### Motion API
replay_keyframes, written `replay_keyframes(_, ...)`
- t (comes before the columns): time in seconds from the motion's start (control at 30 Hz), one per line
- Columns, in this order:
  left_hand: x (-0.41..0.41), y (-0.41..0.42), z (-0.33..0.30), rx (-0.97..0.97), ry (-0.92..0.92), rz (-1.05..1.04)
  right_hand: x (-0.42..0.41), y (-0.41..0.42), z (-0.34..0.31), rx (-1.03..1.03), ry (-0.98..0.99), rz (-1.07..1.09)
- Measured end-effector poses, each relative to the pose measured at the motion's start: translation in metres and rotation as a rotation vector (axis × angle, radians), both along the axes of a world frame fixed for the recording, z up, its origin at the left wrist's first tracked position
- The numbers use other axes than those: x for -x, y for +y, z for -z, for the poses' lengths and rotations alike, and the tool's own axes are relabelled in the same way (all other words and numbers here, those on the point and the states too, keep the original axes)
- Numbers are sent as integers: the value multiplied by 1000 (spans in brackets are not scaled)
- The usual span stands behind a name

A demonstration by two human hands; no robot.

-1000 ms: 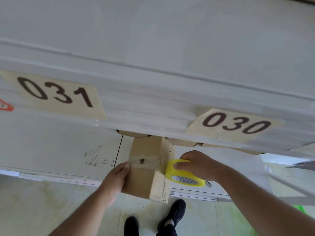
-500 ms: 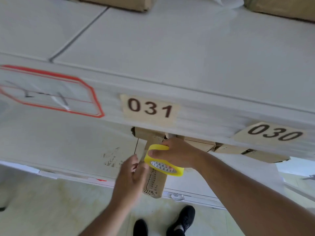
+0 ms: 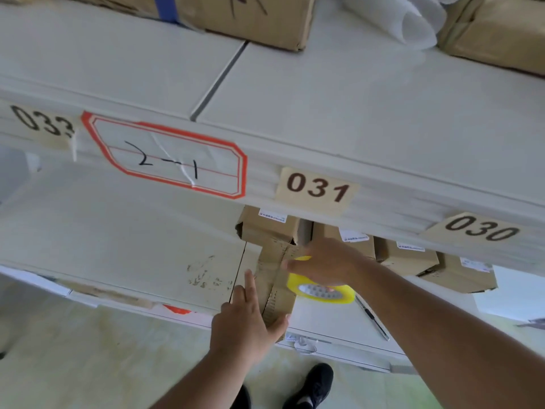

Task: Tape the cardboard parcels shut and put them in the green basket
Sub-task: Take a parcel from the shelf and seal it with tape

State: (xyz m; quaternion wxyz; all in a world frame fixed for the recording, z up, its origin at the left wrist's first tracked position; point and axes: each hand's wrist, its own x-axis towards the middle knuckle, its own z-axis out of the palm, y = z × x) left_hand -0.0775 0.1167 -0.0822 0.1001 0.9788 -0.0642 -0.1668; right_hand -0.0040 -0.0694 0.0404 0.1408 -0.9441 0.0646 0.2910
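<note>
One brown, perforated-edged cardboard parcel [image 3: 275, 278]

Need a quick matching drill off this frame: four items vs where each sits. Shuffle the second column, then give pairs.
1. tape roll
2. parcel
3. label 031
4. pen

A. on the upper shelf's front edge
B. lying on the lower shelf, right of the roll
C. under the right hand
D. between both hands, left hand flat on its side

Pairs: 1-C, 2-D, 3-A, 4-B
</note>
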Motion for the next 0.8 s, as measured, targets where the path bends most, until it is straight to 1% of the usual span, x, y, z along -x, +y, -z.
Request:
replay_keyframes(0.07, 0, -1, -1, -15, 2, 7, 9, -10, 8, 154, -15, -34)
replay_keyframes(0.13, 0, 1, -2, -27, 10, 13, 17, -13, 20, 221, -5, -27)
replay_keyframes(0.33, 2, 0, -4, -32, 16, 27, 26, -17, 42, 189, 18, 49)
replay_keyframes(0.5, 4, 3, 0, -11, 5, 16, 26, -19, 58, 162, 3, 47)
replay_keyframes(0.67, 6, 0, 2, 24, 14, -12, 28, -16, 71, 183, -10, 60)
replay_keyframes(0.7, 6, 0, 3, 36, -10, -35, 28, -15, 72, 184, -12, 64)
replay_keyframes(0.73, 6, 0, 4, 43, -78, -31, 28, -14, 72, 183, -14, 66)
replay_keyframes(0.8, 2, -2, 7, 75, -254, 95, 28, -13, 73, 187, -18, 64)
